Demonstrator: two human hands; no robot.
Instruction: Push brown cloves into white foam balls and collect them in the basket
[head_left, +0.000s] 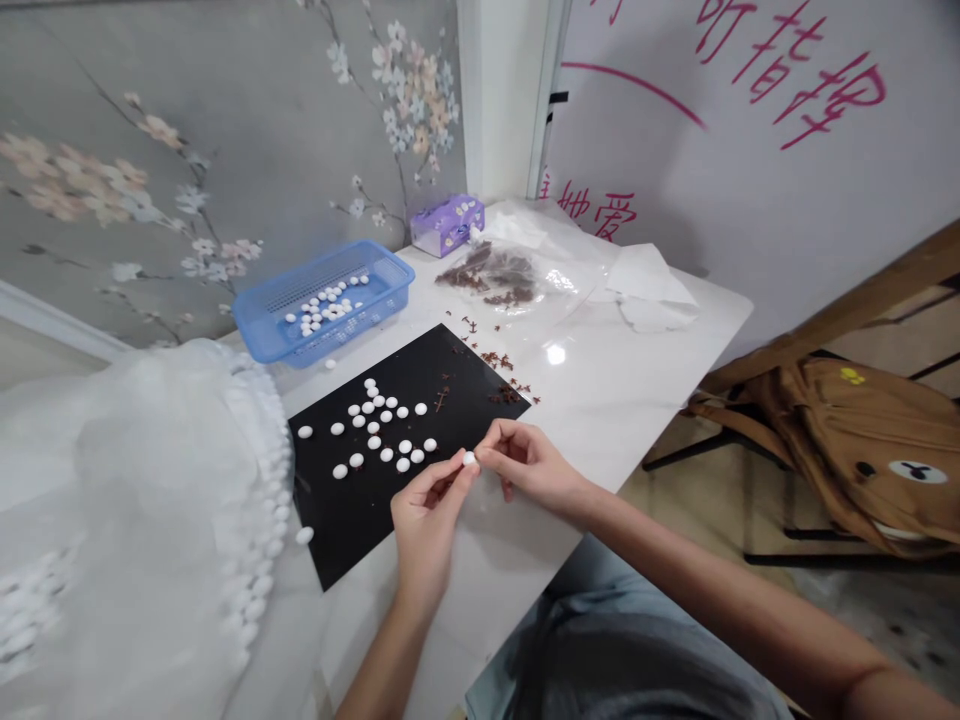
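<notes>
My left hand (429, 505) pinches a small white ball (469, 458) between thumb and fingertips, over the front edge of a black sheet (390, 510). My right hand (525, 462) touches the same ball from the right, its thumb and index finger pressed together; anything tiny between them is too small to make out. Several white balls (373, 428) lie scattered on the black sheet. Small brown pieces (441, 398) are on the sheet's far part, with more brown pieces (510, 392) at its right corner.
A blue basket (322, 345) with white balls stands at the back left. A large clear bag (150, 500) of white balls fills the left side. Behind are a purple tissue box (448, 226) and a plastic bag (547, 270) with brown pieces. A brown backpack (862, 440) is at right.
</notes>
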